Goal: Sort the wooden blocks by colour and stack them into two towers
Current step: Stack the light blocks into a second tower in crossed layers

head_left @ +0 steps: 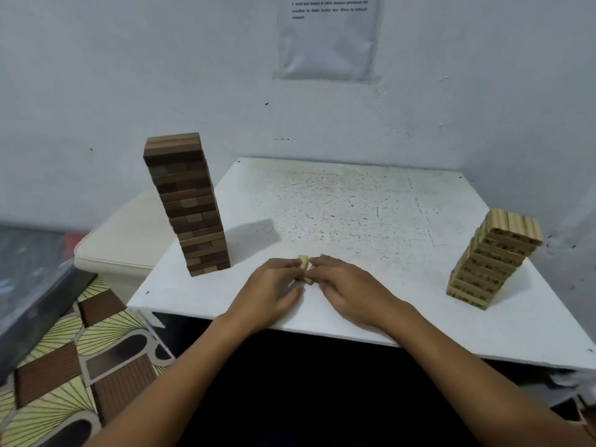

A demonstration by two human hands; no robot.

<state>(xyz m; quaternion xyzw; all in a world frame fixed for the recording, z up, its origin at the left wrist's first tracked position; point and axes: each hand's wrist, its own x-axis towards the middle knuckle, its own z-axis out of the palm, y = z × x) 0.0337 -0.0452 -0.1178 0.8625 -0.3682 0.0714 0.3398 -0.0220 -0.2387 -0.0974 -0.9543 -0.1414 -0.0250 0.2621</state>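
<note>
Both forearms are seen reaching in from the bottom edge, cut off below the elbow. Beyond them the white worktop (354, 204) is spread, speckled with dark marks, its right corner cut off by the frame. On its left edge the dark tower (187, 204) of brown blocks is stacked tall; at the right the pale tower (493, 262) is stacked lower, with dark print on its block sides too small to be read. On the wall a sheet of paper (327, 37) is taped, its top cut off; a few lines of small text are printed on it, too blurred to be read. Near the front edge of the worktop, between the towers, the left hand (271, 288) and the right hand (346, 285) are brought together, fingers curled. A few pale blocks (304, 267) are pinched between the fingertips of both hands and held just at the worktop; their number cannot be told, since most of them is hidden by the fingers.
</note>
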